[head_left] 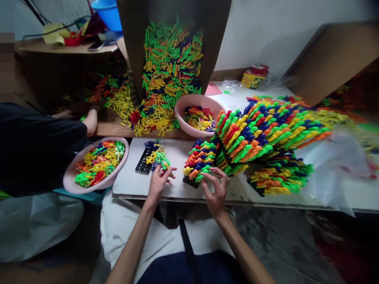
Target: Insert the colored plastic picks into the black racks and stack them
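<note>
On the white tabletop (174, 193), my right hand (216, 189) pinches a green plastic piece (203, 175) at the front edge of a black perforated tray (191, 182). Rows of red, blue, orange and yellow pieces (199, 157) stand upright in that tray. My left hand (160, 179) is at a small loose pile of yellow, green and blue pieces (158, 157), its fingertips touching a piece there. Part of that pile lies over a second black tray (143, 161). Exactly what the left fingertips hold is too small to tell.
Pink basins of pieces stand at left (67, 177) and beyond the middle tray (180, 114). Filled trays (257, 126) are stacked at right, beside a clear plastic bag (337, 169). A cardboard box (219, 23) spills pieces behind. Another person's hand (91, 122) is at far left.
</note>
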A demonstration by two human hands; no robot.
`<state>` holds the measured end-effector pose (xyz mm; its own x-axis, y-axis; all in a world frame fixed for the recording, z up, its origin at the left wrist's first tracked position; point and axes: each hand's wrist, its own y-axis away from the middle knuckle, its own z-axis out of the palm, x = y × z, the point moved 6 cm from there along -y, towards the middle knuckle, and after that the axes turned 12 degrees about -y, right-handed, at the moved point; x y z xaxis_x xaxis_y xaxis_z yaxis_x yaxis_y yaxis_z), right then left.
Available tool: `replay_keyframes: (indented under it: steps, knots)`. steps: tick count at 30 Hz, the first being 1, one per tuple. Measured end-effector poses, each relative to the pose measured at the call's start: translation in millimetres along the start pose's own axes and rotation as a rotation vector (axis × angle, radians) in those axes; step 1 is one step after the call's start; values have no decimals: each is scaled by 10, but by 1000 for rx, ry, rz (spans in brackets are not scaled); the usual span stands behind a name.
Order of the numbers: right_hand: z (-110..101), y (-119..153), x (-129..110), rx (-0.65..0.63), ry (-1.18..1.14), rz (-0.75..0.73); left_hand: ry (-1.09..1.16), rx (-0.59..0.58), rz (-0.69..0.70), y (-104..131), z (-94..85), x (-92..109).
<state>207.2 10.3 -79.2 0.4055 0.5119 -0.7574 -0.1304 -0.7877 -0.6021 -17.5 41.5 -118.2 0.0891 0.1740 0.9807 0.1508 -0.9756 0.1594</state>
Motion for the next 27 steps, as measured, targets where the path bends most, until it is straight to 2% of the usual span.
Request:
replay_keyframes:
  steps: [3,6,9,12,21,27]
  knots:
    - [45,-124,-67,-74,61,-64,5,44,-30,251,130,-260]
    - [108,-231,-85,-146,107,-81,-140,55,84,309,269,-358]
    - [158,-283,-57,-204,129,-47,-411,141,230,295,327,-353]
    - [173,-289,-33,-216,129,-34,-605,221,318,282,352,-343]
    - [175,-265,-11,-198,104,-31,-762,216,423,273,469,-297]
    - [198,-255,15,-199,65,-43,-744,293,451,300,495,-289]
